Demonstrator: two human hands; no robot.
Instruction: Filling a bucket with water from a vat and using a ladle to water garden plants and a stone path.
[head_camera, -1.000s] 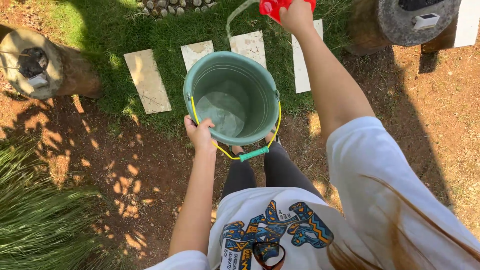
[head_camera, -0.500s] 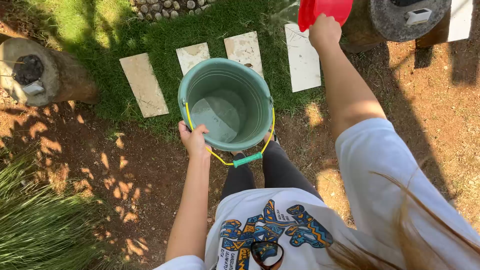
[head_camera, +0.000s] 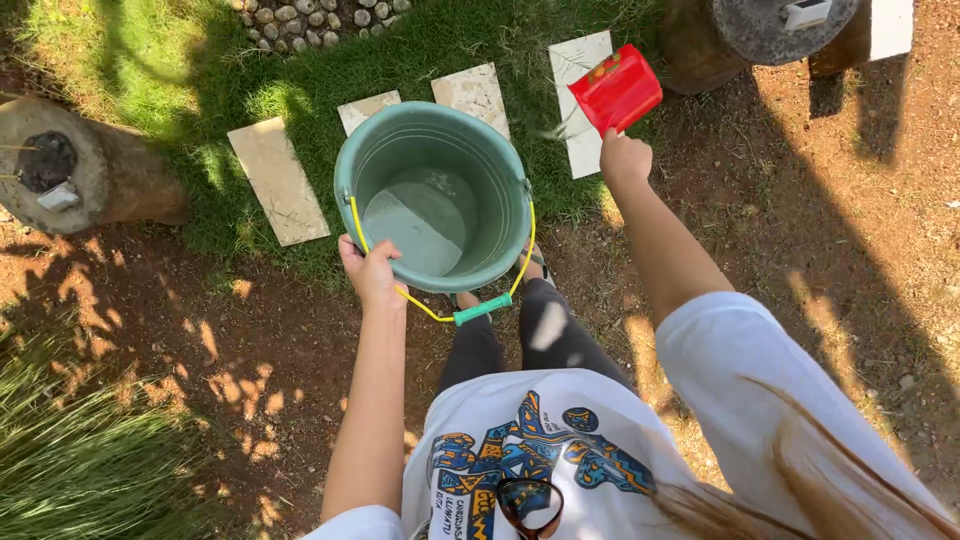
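My left hand grips the near rim of a green bucket held in front of me. A little water lies in its bottom, and its yellow wire bail with a green grip hangs down on my side. My right hand is stretched out to the right of the bucket and holds a red plastic cup by its handle, tipped on its side over the grass. My dark-trousered legs show below the bucket.
Several pale stepping slabs lie in the grass beyond the bucket. A log post stands at the left, another post at the top right. Bare reddish soil lies around me, tall grass at the lower left.
My right hand has swung the red cup down and nearer, from the top edge to beside the bucket. The stream of water seen earlier is gone. The bucket has shifted slightly left.
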